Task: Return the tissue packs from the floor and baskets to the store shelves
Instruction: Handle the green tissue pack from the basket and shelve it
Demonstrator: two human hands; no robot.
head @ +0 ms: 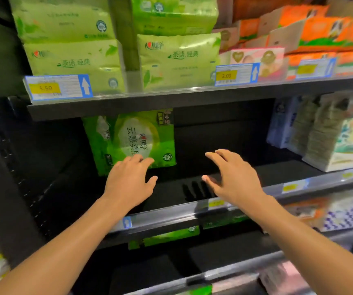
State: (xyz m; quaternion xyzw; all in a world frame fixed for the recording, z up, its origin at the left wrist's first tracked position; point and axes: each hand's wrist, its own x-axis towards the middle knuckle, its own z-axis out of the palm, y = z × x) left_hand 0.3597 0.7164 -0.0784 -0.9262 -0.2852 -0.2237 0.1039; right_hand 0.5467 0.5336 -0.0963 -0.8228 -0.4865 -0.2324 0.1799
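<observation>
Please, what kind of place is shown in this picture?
Most likely a shop aisle for paper goods. Dark shelves carry price tags on their front rails, and packaged tissue packs stand in rows. Both the left hand and right hand reach in, open.

Bare forearms, left hand (128, 184), right hand (233, 177)

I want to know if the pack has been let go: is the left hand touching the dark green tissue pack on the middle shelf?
Cannot tell. In the head view the left hand's fingertips overlap the dark green tissue pack's lower edge, hiding contact or gap.
</observation>
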